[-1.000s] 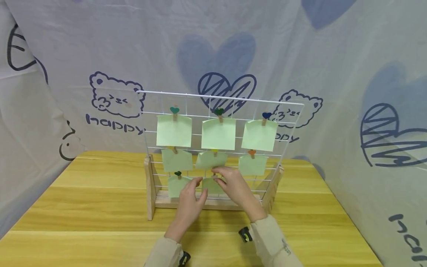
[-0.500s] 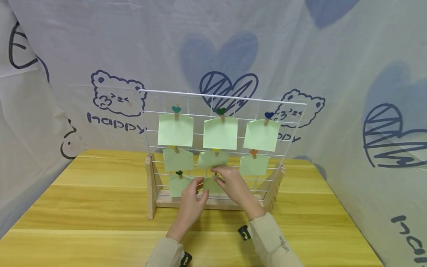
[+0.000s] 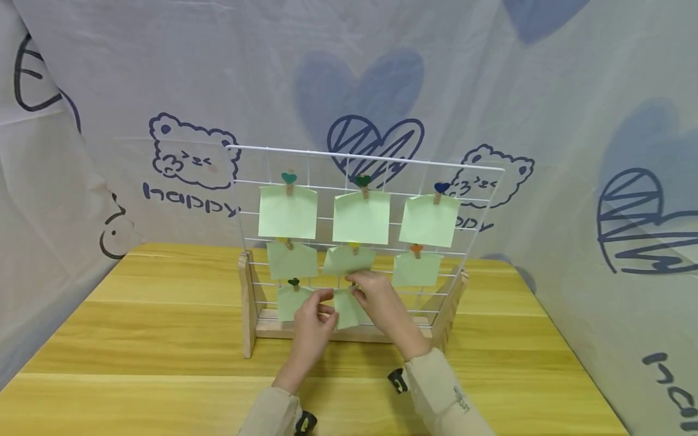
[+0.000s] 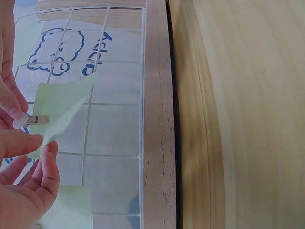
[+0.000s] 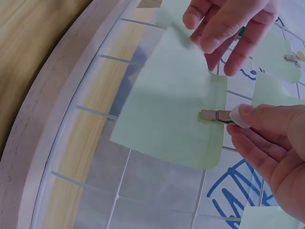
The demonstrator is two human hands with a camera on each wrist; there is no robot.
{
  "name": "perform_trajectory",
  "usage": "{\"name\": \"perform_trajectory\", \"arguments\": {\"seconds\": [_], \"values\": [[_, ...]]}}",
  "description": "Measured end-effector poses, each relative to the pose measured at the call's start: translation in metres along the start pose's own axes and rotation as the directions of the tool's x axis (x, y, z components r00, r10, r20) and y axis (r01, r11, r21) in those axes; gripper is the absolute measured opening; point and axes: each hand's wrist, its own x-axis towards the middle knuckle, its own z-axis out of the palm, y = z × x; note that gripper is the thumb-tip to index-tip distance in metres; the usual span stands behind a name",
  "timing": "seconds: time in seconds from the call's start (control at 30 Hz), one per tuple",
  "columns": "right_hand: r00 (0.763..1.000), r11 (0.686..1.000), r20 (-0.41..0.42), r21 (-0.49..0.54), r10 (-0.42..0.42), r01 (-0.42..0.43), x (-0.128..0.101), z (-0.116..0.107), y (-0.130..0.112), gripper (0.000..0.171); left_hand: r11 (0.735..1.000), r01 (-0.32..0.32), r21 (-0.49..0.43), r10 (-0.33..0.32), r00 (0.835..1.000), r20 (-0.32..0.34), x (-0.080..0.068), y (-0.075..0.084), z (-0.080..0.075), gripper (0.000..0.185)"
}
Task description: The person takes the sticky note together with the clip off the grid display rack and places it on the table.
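In the bottom row of a white wire grid (image 3: 327, 156), a pale green note (image 5: 167, 100) hangs from a small wooden clothespin (image 5: 208, 114) with a white ornament. My right hand (image 3: 382, 300) pinches that clothespin by its ornamented end, thumb on the white piece (image 5: 238, 117). At the note's left edge, my left hand (image 3: 315, 324) pinches the paper between thumb and finger, and the lower part of the sheet is bent forward. The clothespin's jaws overlap the note's top edge in the right wrist view.
Other green notes, such as the top-left one (image 3: 288, 212), hang in rows under heart-topped clothespins. Wooden feet (image 3: 248, 306) and a base bar (image 3: 272, 329) carry the grid on a wood-grain table (image 3: 136, 339). Printed cloth (image 3: 262, 72) hangs behind.
The left thumb and fingers have closed on the bottom-middle note's edge, and its lower part has swung forward. The right hand stays at the clothespin.
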Motion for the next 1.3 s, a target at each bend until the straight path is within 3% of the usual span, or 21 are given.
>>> {"name": "perform_trajectory", "arguments": {"seconds": [0.33, 0.53, 0.8, 1.3], "values": [[1.0, 0.999, 0.003, -0.038, 0.011, -0.01, -0.0011, 0.0005, -0.003, 0.02, 0.991, 0.076, -0.106, -0.075, 0.997, 0.006, 0.0008, -0.0015, 0.0016, 0.036], [1.0, 0.999, -0.011, -0.044, 0.005, -0.005, -0.0011, 0.0011, -0.0036, 0.018, 0.989, 0.103, -0.104, -0.101, 0.995, 0.025, 0.0014, 0.0, 0.001, 0.033], [1.0, 0.998, -0.03, -0.055, 0.007, -0.009, -0.0005, 0.0031, -0.0038, 0.018, 0.995, 0.073, -0.071, -0.071, 0.997, 0.032, 0.0038, -0.0012, 0.0012, 0.031], [0.993, 0.994, -0.102, -0.102, -0.06, 0.05, -0.0049, 0.0092, -0.0013, 0.018, 0.995, 0.086, -0.057, -0.085, 0.996, 0.023, 0.0046, 0.0008, 0.0012, 0.033]]}}
